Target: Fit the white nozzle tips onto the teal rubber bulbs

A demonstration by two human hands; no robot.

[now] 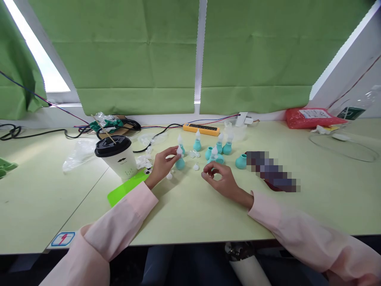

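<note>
Pinching the white tip (179, 151) of an upright turquoise bulb (179, 164) between thumb and fingers, a person's left hand (162, 166) steadies it on a pale green table (184, 214). The right hand (222, 181), fingers loosely curled and parted from the thumb, hovers just in front of more turquoise bulbs (227, 148), several white-tipped. A black-lidded cup (121, 163) stands at left; an orange strip (201, 129) lies behind the bulbs.
</note>
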